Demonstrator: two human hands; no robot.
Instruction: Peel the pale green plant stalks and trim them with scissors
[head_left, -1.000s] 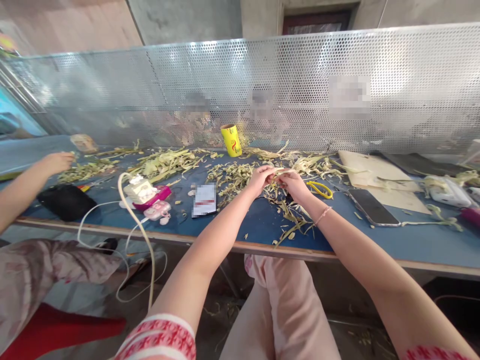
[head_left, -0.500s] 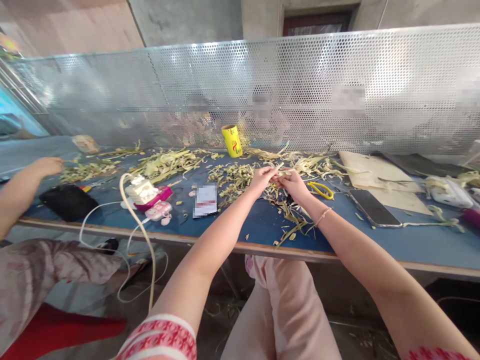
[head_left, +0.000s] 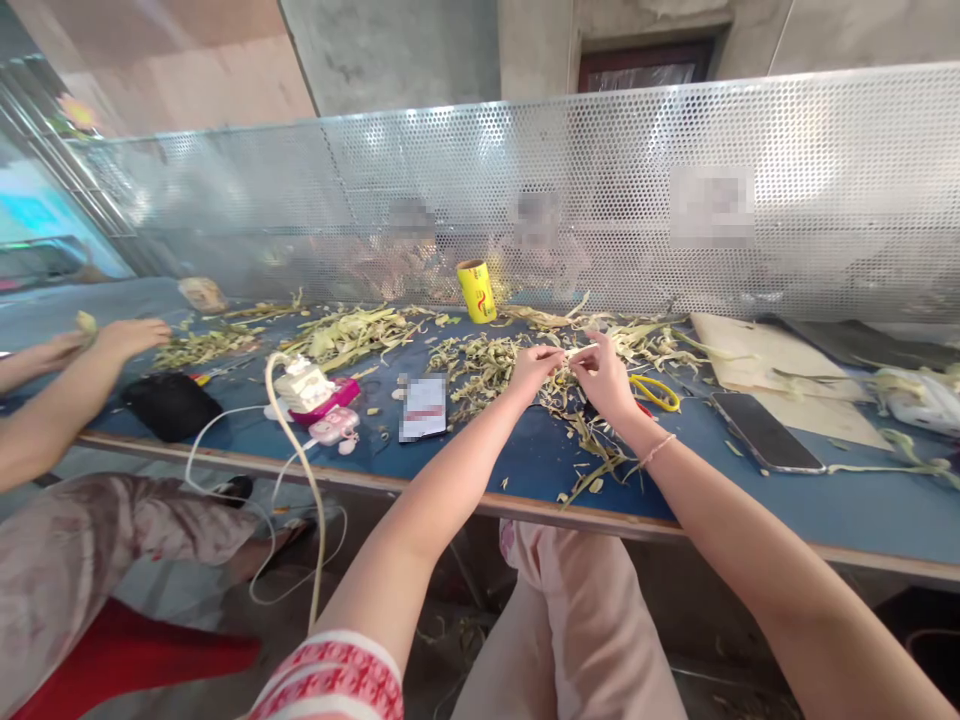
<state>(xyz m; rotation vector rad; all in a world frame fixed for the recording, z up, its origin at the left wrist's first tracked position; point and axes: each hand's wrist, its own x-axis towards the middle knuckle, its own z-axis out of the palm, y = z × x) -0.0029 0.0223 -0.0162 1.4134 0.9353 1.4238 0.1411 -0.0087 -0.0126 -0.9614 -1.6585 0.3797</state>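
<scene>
My left hand [head_left: 537, 371] and my right hand [head_left: 606, 380] meet over the middle of the blue table. Between their pinched fingertips runs a short pale plant stalk [head_left: 577, 352]. Both hands grip it, and part of it is hidden by the fingers. Under and around them lies a heap of pale green, curled plant scraps [head_left: 480, 362]. Beside my right wrist is a yellow loop-shaped handle [head_left: 660, 396]; whatever it belongs to is mostly hidden. Longer leafy strips [head_left: 356, 335] are piled to the left.
A yellow cardboard tube [head_left: 478, 292] stands by the perforated metal screen [head_left: 450, 190]. A phone [head_left: 766, 432] and brown paper [head_left: 840, 415] lie at right. Left are a power adapter [head_left: 304, 385] with cables, a black pouch [head_left: 171, 405] and a co-worker's hands [head_left: 131, 340].
The view has shifted slightly. My right hand's fingers have lifted and spread a little, showing more of the pale stalk. At left, the co-worker's second hand has come into view.
</scene>
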